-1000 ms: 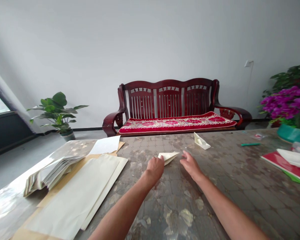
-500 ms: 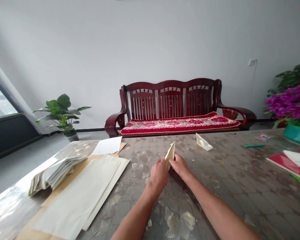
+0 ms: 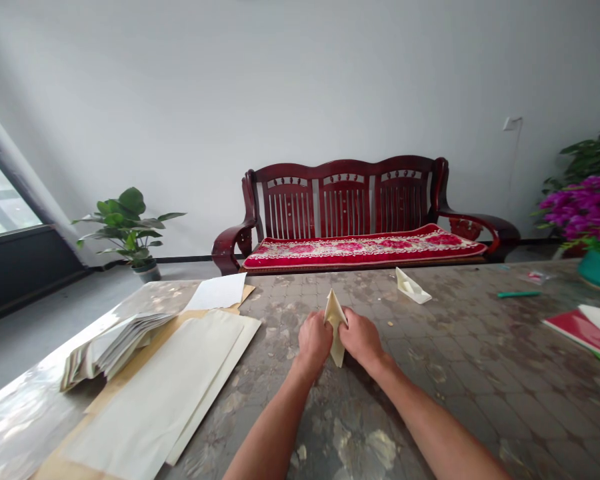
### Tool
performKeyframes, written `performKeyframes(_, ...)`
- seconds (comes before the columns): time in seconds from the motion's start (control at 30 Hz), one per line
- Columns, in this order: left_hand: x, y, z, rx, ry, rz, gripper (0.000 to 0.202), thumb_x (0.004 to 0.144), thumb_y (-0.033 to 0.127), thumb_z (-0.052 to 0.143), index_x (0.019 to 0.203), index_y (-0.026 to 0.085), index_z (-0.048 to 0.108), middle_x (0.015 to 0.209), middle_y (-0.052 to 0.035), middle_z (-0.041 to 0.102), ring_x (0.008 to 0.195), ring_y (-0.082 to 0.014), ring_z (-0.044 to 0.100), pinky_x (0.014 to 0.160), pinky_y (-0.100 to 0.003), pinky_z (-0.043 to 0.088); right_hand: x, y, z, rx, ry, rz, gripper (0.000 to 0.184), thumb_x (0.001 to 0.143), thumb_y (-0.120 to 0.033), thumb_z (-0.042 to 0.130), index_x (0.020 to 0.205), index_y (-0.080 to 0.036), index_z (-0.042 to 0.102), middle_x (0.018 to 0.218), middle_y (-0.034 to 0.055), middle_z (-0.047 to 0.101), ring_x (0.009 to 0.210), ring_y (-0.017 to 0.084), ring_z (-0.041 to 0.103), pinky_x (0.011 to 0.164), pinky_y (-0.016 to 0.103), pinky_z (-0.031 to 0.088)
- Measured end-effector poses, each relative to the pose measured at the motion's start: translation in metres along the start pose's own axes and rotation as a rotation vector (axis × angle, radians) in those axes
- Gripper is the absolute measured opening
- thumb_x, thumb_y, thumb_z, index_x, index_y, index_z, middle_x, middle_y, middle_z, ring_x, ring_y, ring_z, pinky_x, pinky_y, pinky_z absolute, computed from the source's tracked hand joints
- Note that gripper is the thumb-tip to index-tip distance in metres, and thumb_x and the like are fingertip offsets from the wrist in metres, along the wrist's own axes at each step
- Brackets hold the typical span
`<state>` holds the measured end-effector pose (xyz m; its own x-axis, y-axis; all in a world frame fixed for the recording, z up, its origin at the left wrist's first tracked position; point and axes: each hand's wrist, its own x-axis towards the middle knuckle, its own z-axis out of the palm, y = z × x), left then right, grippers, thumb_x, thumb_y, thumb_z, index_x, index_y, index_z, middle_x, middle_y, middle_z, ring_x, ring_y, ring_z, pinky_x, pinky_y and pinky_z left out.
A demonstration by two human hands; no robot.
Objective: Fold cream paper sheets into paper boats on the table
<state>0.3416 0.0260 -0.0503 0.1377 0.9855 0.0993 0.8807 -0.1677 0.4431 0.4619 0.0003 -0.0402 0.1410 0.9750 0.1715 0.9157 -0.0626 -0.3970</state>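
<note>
Between my two hands stands a folded cream paper piece (image 3: 336, 320), its pointed tip up and its lower end near the tabletop. My left hand (image 3: 314, 341) is closed on its left side, fingers curled. On the opposite side my right hand (image 3: 363, 339) grips the paper, the thumb partly hidden in the fold. Beyond my hands to the right, a finished-looking folded paper boat (image 3: 413, 287) rests on the patterned table (image 3: 370, 400).
Cream paper sheets (image 3: 160, 393) and a bent stack of papers (image 3: 113, 350) lie at the left. Rightward are a green pen (image 3: 519, 294), a red booklet (image 3: 587, 331) and purple flowers (image 3: 587, 207) in a teal pot. A wooden bench (image 3: 345, 207) stands behind the table.
The paper has turned to face me, now opened between my hands with its lower point showing. My right hand has shifted slightly, and the camera view has moved a little left.
</note>
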Motion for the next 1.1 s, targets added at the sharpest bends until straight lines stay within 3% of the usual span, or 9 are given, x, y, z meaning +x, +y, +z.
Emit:
performKeyframes(0.17, 0.001, -0.006, 0.004, -0.035, 0.007, 0.012, 0.031, 0.090, 0.015, 0.040, 0.096, 0.019, 0.070, 0.095, -0.0070, 0.070, 0.091, -0.0179, 0.065, 0.076, -0.024, 0.046, 0.007, 0.009, 0.000, 0.011, -0.034, 0.034, 0.038, 0.085, -0.027, 0.049, 0.118, -0.034, 0.066, 0.094, 0.0053, 0.076, 0.086, 0.023, 0.069, 0.065, 0.028, 0.041)
performKeyframes(0.37, 0.001, -0.020, -0.002, -0.075, -0.016, 0.039, 0.041, 0.090, 0.014, 0.042, 0.116, 0.031, 0.069, 0.104, -0.0023, 0.069, 0.096, -0.0162, 0.064, 0.079, -0.022, 0.046, 0.006, 0.024, 0.006, 0.010, -0.040, -0.011, 0.039, 0.088, -0.028, 0.046, 0.118, -0.038, 0.067, 0.099, 0.0022, 0.075, 0.088, 0.023, 0.068, 0.070, 0.029, 0.043)
performKeyframes(0.53, -0.002, -0.034, -0.003, 0.019, -0.008, 0.176, 0.038, 0.090, 0.018, 0.046, 0.116, 0.035, 0.068, 0.106, -0.0017, 0.065, 0.099, -0.0174, 0.061, 0.082, -0.023, 0.046, 0.004, 0.039, 0.009, -0.072, 0.003, -0.195, 0.036, 0.087, -0.021, 0.049, 0.114, -0.034, 0.068, 0.103, 0.0015, 0.070, 0.096, 0.018, 0.064, 0.070, 0.023, 0.043)
performKeyframes(0.7, -0.006, -0.042, -0.004, 0.142, -0.016, 0.294, 0.040, 0.091, 0.017, 0.049, 0.124, 0.036, 0.062, 0.121, -0.0025, 0.059, 0.110, -0.0184, 0.054, 0.092, -0.026, 0.044, -0.001, 0.054, 0.013, -0.112, 0.031, -0.422, 0.051, 0.083, -0.011, 0.049, 0.130, -0.028, 0.057, 0.118, 0.0048, 0.064, 0.108, 0.021, 0.059, 0.081, 0.027, 0.048)
performKeyframes(0.9, -0.009, -0.046, -0.008, 0.272, -0.039, 0.462, 0.031, 0.097, 0.021, 0.045, 0.123, 0.030, 0.059, 0.122, -0.0059, 0.056, 0.109, -0.0199, 0.053, 0.092, -0.030, 0.045, -0.007, 0.061, 0.011, -0.114, -0.008, -0.642, 0.043, 0.087, -0.017, 0.051, 0.129, -0.023, 0.057, 0.125, 0.0085, 0.063, 0.112, 0.025, 0.056, 0.094, 0.038, 0.045)
performKeyframes(1.1, -0.011, -0.042, -0.009, 0.395, -0.054, 0.537, 0.025, 0.099, 0.024, 0.042, 0.118, 0.023, 0.059, 0.110, -0.0082, 0.058, 0.100, -0.0224, 0.052, 0.084, -0.033, 0.046, -0.010, 0.067, 0.001, -0.107, -0.124, -0.706, 0.046, 0.090, -0.026, 0.049, 0.136, -0.021, 0.052, 0.135, 0.0097, 0.058, 0.119, 0.025, 0.053, 0.101, 0.042, 0.040)
